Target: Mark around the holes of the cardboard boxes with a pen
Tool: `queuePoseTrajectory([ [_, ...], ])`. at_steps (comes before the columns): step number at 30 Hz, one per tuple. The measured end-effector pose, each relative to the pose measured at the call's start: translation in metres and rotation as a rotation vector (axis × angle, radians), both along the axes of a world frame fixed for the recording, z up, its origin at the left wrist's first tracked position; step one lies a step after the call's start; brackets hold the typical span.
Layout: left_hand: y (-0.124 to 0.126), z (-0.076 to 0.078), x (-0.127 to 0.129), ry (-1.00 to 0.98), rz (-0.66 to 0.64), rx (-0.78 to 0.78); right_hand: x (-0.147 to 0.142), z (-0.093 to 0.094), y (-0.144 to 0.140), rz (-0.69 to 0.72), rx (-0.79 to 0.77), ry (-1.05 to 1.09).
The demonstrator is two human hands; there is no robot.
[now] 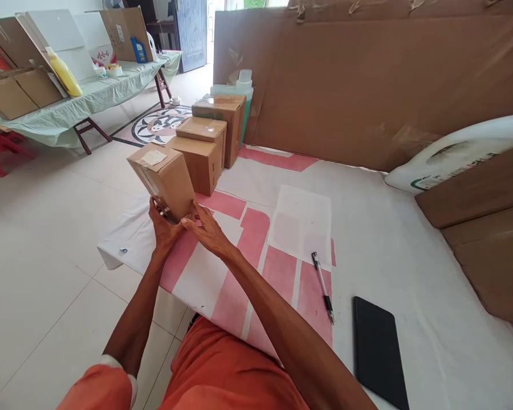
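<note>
Cardboard box (165, 176) gripped by both hands, left (163, 228), right (207, 230) | tilted above mat (367, 239) | best supported underneath, kept clear of stacked boxes (207, 145)

A home room turned packing station: tiled floor (38, 285) with a patterned inlay, an open door (191, 31), sealed cartons (205, 151) lined up on a cloth-covered tabletop (389, 239), cardboard sheets (367, 80) propped as walls, and a second table (89, 97) stacked with flat boxes and bottles.
</note>
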State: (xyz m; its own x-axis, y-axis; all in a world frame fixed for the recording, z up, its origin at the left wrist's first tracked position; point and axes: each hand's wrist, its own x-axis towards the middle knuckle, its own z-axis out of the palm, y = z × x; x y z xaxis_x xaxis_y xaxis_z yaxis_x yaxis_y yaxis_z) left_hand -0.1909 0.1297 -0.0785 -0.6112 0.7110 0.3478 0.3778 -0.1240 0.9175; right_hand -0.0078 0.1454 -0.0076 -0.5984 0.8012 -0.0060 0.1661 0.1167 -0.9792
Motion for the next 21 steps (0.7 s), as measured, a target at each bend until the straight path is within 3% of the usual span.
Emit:
queuePoseTrajectory([
  [4, 0.003, -0.005, -0.018, 0.009, 0.023, 0.01, -0.026, 0.001, 0.015, 0.068, -0.003, 0.003],
  [13, 0.021, -0.002, -0.063, 0.044, 0.002, -0.018, -0.043, -0.005, 0.027, 0.148, -0.062, -0.019],
  [17, 0.019, 0.0, -0.062, 0.045, -0.045, -0.016, -0.04, -0.006, 0.021, 0.151, -0.071, -0.036],
  [21, 0.008, 0.0, -0.045, 0.035, -0.06, 0.006, -0.026, -0.005, 0.006, 0.135, -0.048, -0.042],
])
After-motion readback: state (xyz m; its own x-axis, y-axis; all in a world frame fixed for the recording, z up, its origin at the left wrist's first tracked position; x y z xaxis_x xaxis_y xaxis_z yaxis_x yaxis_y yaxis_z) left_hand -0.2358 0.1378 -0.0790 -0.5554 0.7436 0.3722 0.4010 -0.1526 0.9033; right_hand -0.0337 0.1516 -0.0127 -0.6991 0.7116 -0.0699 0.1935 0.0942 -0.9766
